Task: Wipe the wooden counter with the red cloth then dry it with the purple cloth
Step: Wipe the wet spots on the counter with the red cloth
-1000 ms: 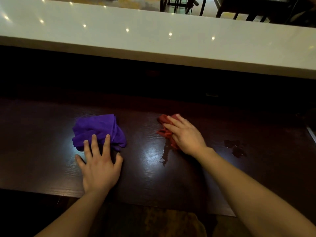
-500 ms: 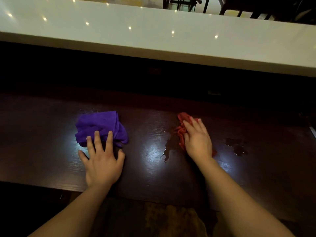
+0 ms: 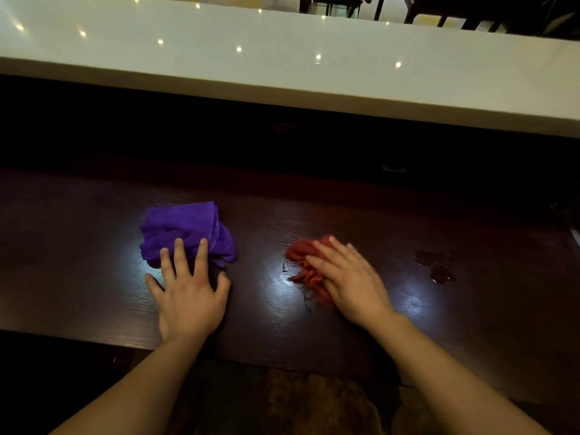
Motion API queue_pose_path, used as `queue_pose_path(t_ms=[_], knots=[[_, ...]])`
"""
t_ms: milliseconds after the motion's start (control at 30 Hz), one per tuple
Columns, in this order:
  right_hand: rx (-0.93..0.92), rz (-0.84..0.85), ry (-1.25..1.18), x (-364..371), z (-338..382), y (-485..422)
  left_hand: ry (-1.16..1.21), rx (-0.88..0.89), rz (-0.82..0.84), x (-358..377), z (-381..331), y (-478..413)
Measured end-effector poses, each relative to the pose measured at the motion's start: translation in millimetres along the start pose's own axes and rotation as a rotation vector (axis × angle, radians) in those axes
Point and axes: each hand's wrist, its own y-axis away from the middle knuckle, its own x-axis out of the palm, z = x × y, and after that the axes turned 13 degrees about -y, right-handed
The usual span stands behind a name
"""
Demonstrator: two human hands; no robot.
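The dark wooden counter (image 3: 94,277) runs across the view. My right hand (image 3: 348,277) lies flat on the crumpled red cloth (image 3: 303,257), pressing it onto a wet streak in the middle. My left hand (image 3: 188,293) rests flat on the counter with fingers spread, its fingertips on the near edge of the bunched purple cloth (image 3: 185,230). A dark puddle (image 3: 436,266) sits on the wood to the right of the red cloth.
A raised white countertop (image 3: 345,73) runs along the back, above a dark recess. Chair legs (image 3: 332,4) stand beyond it. The counter's near edge (image 3: 78,335) is just behind my wrists, with patterned floor (image 3: 298,403) below.
My right hand has slid the red cloth right, then back left and toward me over the wet streak. My left hand has stayed on the purple cloth's edge.
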Motion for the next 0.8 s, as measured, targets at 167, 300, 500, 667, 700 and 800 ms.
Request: queue_pose_path(t_ms=[167,300,500,667,700,800], knots=[[0.383,-0.201,-0.057,3,6,-32,-0.026,0.011,0.01,2,-1,-1],[0.216,-0.1,0.02,32,52,-22,-0.031,0.017,0.008,2,-1,-1],[0.009,-0.013,0.034,27,46,19,-0.03,0.017,0.008,5,1,-2],[0.349,-0.209,-0.054,7,10,-10,-0.03,0.014,0.008,4,0,-1],[0.409,-0.251,-0.059,9,11,-24,-0.027,0.017,0.009,3,0,0],[0.469,-0.271,-0.058,20,28,-64,-0.021,0.019,0.011,2,-1,-1]])
